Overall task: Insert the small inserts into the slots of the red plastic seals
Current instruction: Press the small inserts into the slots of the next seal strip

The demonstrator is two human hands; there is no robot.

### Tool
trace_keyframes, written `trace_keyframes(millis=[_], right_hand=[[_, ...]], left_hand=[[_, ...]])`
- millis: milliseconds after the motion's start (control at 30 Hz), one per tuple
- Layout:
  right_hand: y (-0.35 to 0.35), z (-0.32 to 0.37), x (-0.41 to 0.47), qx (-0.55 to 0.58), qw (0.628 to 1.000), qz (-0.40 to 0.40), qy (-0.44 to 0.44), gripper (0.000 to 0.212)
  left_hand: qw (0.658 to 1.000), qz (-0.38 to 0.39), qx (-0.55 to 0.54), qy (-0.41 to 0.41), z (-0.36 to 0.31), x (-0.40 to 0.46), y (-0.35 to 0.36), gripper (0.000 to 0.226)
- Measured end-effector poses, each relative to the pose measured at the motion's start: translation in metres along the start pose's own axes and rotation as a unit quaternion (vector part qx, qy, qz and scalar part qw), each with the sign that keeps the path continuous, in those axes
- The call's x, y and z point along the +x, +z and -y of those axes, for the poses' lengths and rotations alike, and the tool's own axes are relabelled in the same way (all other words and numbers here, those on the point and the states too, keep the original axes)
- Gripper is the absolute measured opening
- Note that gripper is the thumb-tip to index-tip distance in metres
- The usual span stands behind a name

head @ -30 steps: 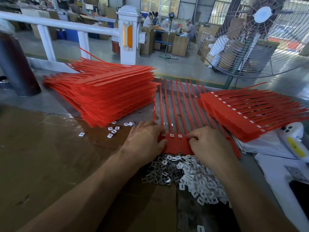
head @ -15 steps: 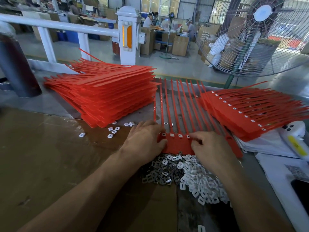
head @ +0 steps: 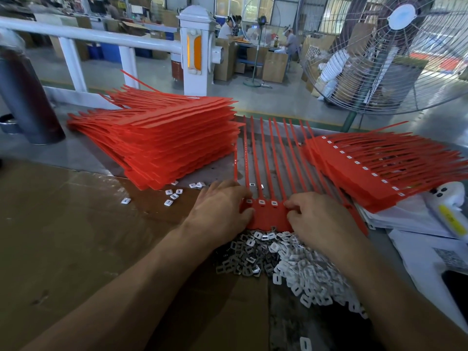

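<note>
A flat red plastic sheet of joined seals (head: 269,216) lies on the cardboard-covered worktable (head: 76,249) between the left hand (head: 220,211) and right hand (head: 321,221). A heap of small white inserts (head: 291,264) sits just in front. A tall stack of red seal sheets (head: 164,143) rises behind-left, a lower stack (head: 385,168) right, a large wire-caged floor fan (head: 395,54) beyond.

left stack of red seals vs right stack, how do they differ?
Left stack is taller, and no white inserts show in it; right stack is lower, with a row of white inserts along its top edge. The left one's strips point back-left, the right one's fan out rightward. Both are red seal sheets on the table.
</note>
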State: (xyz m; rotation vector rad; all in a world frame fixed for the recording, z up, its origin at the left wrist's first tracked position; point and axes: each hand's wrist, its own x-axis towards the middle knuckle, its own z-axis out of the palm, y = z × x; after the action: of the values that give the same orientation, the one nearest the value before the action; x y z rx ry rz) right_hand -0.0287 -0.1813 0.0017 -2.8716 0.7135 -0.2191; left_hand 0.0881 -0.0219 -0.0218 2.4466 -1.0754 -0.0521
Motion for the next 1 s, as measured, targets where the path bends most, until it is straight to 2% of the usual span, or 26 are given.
trace_keyframes(millis=[133,433,600,833,1000], right_hand=[[0.003,0.000,0.003,-0.032,0.999,-0.009,-0.013,0.022],[0.010,-0.002,0.002,-0.008,0.999,-0.043,-0.031,0.024],[0.008,-0.001,-0.001,-0.008,0.999,-0.031,-0.031,0.028],[0.009,-0.010,-0.014,0.021,0.999,-0.016,-0.047,0.032],[0.011,-0.018,-0.016,0.091,0.995,-0.024,-0.033,0.034]], left_hand=[[1.000,-0.001,-0.002,0.001,-0.001,0.000,0.000,0.043],[1.000,-0.005,0.008,0.001,-0.002,0.000,0.000,0.044],[1.000,-0.003,0.013,-0.003,-0.005,0.000,-0.001,0.043],[1.000,-0.006,0.011,0.003,-0.005,-0.002,-0.003,0.043],[1.000,-0.004,0.000,0.009,-0.003,-0.003,-0.005,0.041]])
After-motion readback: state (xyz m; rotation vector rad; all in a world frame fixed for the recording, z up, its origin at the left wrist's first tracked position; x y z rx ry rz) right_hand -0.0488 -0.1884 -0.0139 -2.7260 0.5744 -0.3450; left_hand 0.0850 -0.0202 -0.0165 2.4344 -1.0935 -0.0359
